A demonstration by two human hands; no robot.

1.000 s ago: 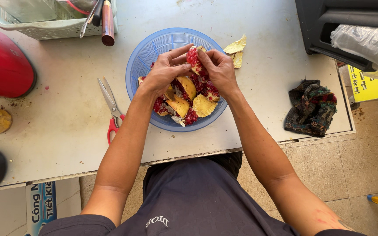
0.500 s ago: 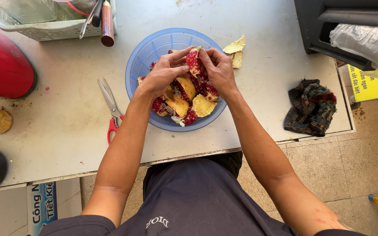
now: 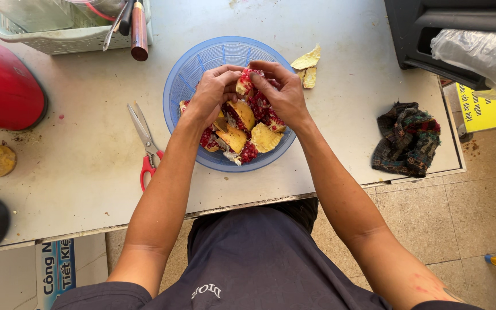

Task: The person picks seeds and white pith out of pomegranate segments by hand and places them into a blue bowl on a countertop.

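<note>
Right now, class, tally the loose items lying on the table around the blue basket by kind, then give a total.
Red-handled scissors: 1
Pale rind scraps: 2
Dark crumpled cloth: 1
Total: 4

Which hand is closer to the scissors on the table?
Left. The left hand is over the blue bowl, beside the scissors; the right hand is farther across the bowl.

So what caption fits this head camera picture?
Both hands, left hand and right hand, hold a red pomegranate piece over a blue plastic colander.
</note>
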